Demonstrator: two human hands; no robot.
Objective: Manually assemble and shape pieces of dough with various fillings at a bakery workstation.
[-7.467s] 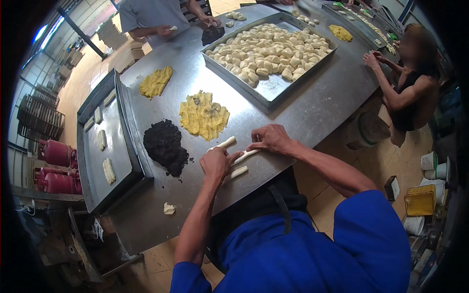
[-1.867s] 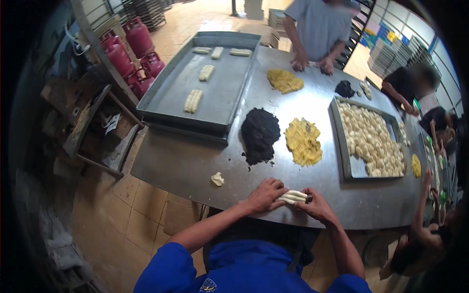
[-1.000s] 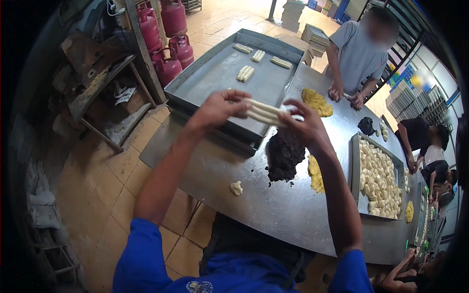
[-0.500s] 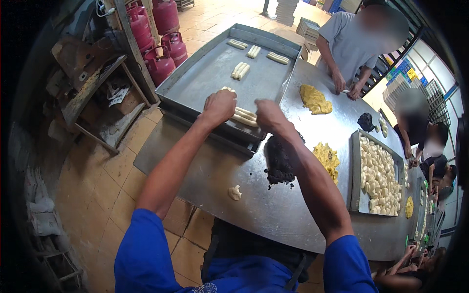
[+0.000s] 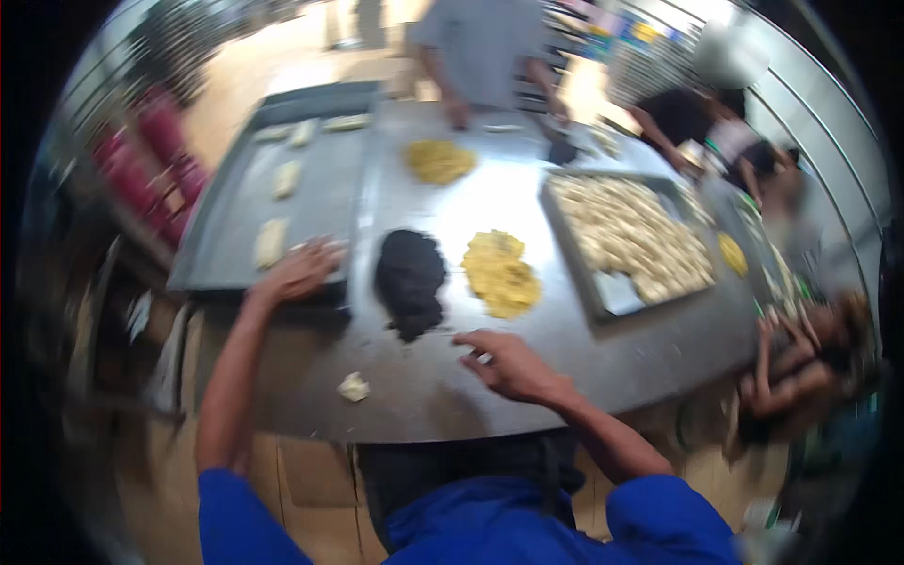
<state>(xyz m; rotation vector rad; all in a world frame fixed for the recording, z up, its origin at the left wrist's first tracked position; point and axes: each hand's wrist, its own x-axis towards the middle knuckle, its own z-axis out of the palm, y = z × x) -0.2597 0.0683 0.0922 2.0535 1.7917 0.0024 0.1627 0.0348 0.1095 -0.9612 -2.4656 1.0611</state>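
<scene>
My left hand [image 5: 301, 268] reaches over the near right corner of the large metal tray [image 5: 221, 250], fingers stretched out and touching a pale dough strip piece [image 5: 327, 252] there. Left of it lies another piece of pale dough strips [image 5: 271, 243]. Over the table's near middle hovers my right hand [image 5: 513, 367], its fingers apart and slightly bent, with nothing visible in them. Just beyond it sit a mound of black filling [image 5: 410, 282] and a mound of yellow filling [image 5: 501, 273]. Motion blurs the whole view.
A metal tray of dough balls [image 5: 626, 235] stands right on the steel table [image 5: 452, 414]. A dough scrap [image 5: 354, 387] lies near the front edge. More yellow filling [image 5: 440, 162] is farther back. A co-worker [image 5: 485, 56] works opposite; others sit right. Pink gas cylinders [image 5: 127, 169] stand left.
The view has swung to the right. My right hand has left the tray and come back over the table near the fillings. My left hand has moved to the dough piece in the tray's corner.
</scene>
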